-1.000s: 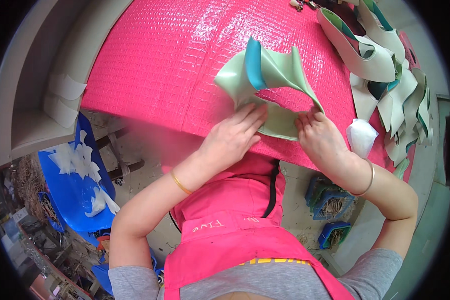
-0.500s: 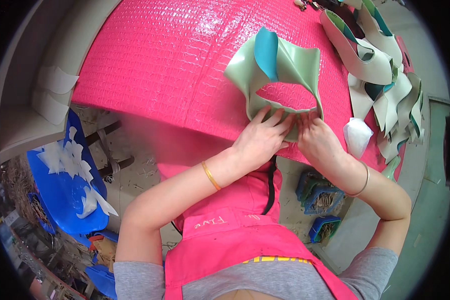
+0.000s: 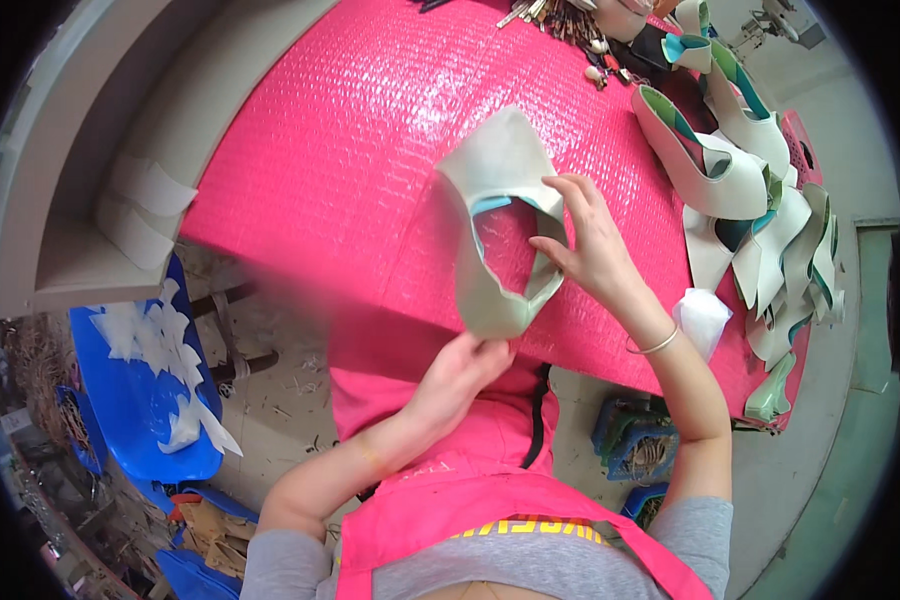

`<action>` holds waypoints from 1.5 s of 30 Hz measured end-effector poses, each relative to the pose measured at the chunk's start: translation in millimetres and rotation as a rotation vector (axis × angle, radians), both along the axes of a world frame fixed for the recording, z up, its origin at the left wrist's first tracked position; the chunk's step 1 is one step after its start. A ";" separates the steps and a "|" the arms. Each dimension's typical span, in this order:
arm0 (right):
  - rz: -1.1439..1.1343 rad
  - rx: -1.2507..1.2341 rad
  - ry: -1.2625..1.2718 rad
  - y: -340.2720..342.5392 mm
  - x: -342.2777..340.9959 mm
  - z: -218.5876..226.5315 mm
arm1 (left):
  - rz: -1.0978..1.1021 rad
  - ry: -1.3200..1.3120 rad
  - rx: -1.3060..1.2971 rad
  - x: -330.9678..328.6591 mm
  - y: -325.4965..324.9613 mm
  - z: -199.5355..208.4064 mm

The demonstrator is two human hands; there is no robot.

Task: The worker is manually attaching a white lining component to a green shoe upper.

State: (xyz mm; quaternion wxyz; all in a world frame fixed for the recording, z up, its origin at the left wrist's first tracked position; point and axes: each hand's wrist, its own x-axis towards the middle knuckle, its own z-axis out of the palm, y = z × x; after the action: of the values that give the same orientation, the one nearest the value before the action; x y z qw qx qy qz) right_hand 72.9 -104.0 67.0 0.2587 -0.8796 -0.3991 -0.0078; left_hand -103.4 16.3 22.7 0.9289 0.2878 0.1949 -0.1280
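Note:
A pale shoe upper with a light green lining stands on the pink table cover near its front edge, its wide opening facing up and a strip of blue lining showing inside. My left hand pinches the rounded end nearest me, with some of its fingertips hidden beneath the piece. On the opposite side my right hand is open, thumb and forefinger spread apart. Its thumb reaches over the right rim of the opening, and the forefinger tip lies close to the outer side; whether they touch is unclear.
More pale shoe uppers are piled along the table's right side, beside a crumpled white wad. Small tools lie at the far edge. Left of the table is a blue chair holding white scraps; plastic baskets sit below right.
The shoe upper now shows its pale outside instead of the green lining. My right hand has let go and moved up and left; my left hand has shifted down toward me.

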 end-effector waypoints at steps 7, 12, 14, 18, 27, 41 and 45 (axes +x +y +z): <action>-0.016 -0.379 -0.207 38.9 8.4 -11.2 | 0.465 -0.687 1.939 113.9 77.2 57.8; 0.438 -0.222 -0.320 12.6 -17.3 -0.4 | -0.163 -0.344 1.803 184.8 93.0 49.9; 0.297 -0.129 -0.334 -6.9 -19.9 10.3 | -0.177 -0.332 1.752 186.7 91.6 52.8; 0.065 -0.129 -0.193 2.7 -1.2 2.5 | -0.215 -0.415 1.632 186.7 71.6 42.7; -0.131 0.430 0.520 -8.5 19.8 -9.4 | -0.132 -0.737 2.098 153.4 60.8 74.7; 0.343 -0.237 -0.061 -10.4 -3.1 2.8 | -0.256 -0.805 2.029 80.6 51.9 33.9; -0.279 0.453 1.067 -14.4 6.4 -19.9 | -0.149 -0.021 1.136 100.4 80.7 15.8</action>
State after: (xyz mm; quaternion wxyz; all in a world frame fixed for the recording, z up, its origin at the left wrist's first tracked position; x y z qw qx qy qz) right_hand 79.3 -118.3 47.1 0.6011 -0.7291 -0.0832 0.3166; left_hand -3.0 96.9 38.4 0.6189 0.7560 0.2029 -0.0654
